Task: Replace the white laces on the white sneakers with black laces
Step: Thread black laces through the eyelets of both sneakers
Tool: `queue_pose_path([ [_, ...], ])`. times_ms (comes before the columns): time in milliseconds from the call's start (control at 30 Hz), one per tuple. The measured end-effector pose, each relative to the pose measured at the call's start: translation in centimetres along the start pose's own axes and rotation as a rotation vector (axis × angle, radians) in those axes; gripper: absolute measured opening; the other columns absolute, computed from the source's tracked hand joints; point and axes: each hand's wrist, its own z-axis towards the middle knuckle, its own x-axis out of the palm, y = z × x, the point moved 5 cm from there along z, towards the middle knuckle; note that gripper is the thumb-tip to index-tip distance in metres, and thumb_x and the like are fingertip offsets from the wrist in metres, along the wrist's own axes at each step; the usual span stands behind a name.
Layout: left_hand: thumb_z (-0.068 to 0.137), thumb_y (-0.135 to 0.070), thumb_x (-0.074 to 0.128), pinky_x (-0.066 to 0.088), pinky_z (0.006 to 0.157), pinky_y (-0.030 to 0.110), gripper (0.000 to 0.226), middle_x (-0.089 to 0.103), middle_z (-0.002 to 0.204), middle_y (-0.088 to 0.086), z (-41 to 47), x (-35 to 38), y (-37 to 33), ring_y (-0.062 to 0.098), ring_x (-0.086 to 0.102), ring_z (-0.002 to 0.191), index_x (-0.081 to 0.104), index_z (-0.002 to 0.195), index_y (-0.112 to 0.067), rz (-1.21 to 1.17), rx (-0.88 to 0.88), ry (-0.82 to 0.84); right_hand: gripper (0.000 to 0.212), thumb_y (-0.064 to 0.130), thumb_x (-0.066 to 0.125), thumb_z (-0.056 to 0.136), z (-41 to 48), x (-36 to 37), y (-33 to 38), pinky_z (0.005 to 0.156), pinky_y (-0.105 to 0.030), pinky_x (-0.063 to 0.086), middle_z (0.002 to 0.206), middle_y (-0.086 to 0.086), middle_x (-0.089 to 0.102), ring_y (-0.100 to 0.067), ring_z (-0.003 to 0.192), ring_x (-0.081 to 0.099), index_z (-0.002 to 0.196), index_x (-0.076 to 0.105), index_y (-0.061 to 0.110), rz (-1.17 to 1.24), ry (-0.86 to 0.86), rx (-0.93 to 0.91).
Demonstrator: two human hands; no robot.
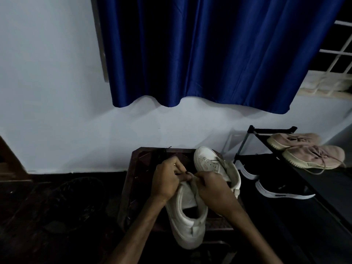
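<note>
I've got both hands low in my view, over the desk [136,168]. The near white sneaker [187,214] lies on the desk, heel toward me and its opening facing up. My left hand [168,180] and right hand [211,187] are curled tight and meet at the top of its tongue, pinching the edges there. It's too dim to tell if a lace sits in that pinch. The second white sneaker [215,164] stands just behind the right hand, with pale laces [222,159] in it. To the right, the shoe rack [266,133] carries pink sneakers [306,151] on top and black sneakers [282,189] on the shelf below.
</note>
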Motion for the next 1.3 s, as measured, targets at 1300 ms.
queue_pose_path([
  [1300,0.072,0.007,0.074,0.048,0.068,0.018,0.039,0.075,0.070,-0.002,2.1,-1.6,-1.9,0.004,0.068,0.069,0.043,0.069,-0.016,0.302,0.218,0.407,0.008,0.024,0.072,0.081,-0.9,3.9,-1.5,0.070,-0.029,0.048,0.079,0.003,0.072,-0.014,0.077,0.066,0.080,0.068,0.017,0.430,-0.407,0.303],
])
